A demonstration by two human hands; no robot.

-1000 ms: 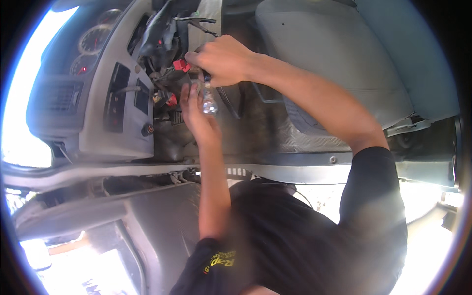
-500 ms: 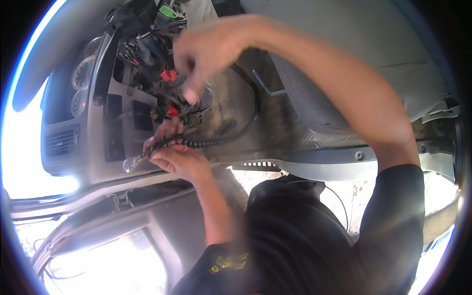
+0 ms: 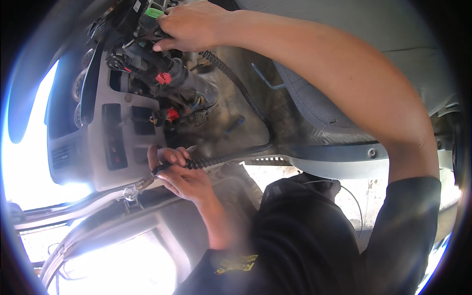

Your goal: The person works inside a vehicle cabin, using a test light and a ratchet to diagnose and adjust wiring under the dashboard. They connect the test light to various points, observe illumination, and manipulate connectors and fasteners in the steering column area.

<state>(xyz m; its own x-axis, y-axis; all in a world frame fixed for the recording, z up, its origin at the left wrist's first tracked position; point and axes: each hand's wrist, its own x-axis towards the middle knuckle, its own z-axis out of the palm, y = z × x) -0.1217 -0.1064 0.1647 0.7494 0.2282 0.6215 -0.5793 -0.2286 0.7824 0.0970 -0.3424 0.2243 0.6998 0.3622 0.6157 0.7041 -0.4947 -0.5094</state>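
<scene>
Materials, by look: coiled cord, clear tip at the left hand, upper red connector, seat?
Coiled cord: likely rubber or soft plastic, dull black; tight coils along a curve.
Clear tip: glass or clear plastic, shiny; see-through with glints.
Upper red connector: probably moulded plastic; solid colour, blocky edges.
Seat: likely woven fabric, matte; fine patterned texture on its side.

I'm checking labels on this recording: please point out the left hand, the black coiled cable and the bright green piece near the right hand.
Left hand point(image 3: 189, 180): head view, middle of the hand.
Black coiled cable point(image 3: 212, 160): head view, coils near that hand.
Bright green piece point(image 3: 154, 13): head view, its middle.
</scene>
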